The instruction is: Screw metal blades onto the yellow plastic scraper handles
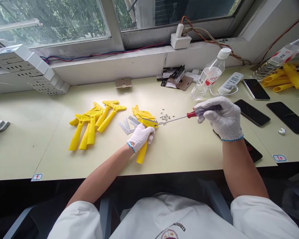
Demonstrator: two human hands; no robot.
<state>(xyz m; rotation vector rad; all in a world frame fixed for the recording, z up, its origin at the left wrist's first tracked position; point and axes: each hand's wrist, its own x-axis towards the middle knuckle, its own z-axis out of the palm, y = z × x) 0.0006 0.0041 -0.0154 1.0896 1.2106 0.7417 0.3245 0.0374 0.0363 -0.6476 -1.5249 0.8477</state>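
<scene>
Scraper (142, 153) in left hand (141, 137), grip closed round it; right hand (221, 118), grip holding screwdriver (191, 115), tip at scraper's head; screws (165, 117) near.

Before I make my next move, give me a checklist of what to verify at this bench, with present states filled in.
1. Yellow scraper held: ok, the gloved left hand grips it just below its head.
2. Screwdriver held: ok, the gloved right hand has it by the handle.
3. Screwdriver tip seated in a screw: cannot tell, too small at the scraper's head.
4. Loose metal blades well away from the left hand: not ok, they lie right beside it.
5. Bottle near the right hand capped: ok, white cap on.
</scene>
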